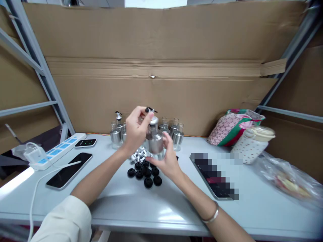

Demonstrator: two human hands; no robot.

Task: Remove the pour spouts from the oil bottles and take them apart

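My right hand (168,158) is wrapped round the lower part of a small glass bottle (155,143) with a silver metal sleeve, lifted above the table. At its top, my left hand (137,126) pinches the silver pourer with a black flip lid (151,110) that sits on the neck. Below lie several round black stoppers (148,182) in a loose cluster. Beside them is a heap of silver metal pieces (138,155), partly hidden by my hands. Behind stand several similar bottles (178,137) without tops; one at left (118,117) carries a pourer.
At left are a white power strip (60,148), a small black device (85,143) and a phone (69,170) with a white cable. A dark tablet-like device (214,178), a patterned bag (230,129), a dotted cup (251,144) and a plastic bag (290,181) are at right.
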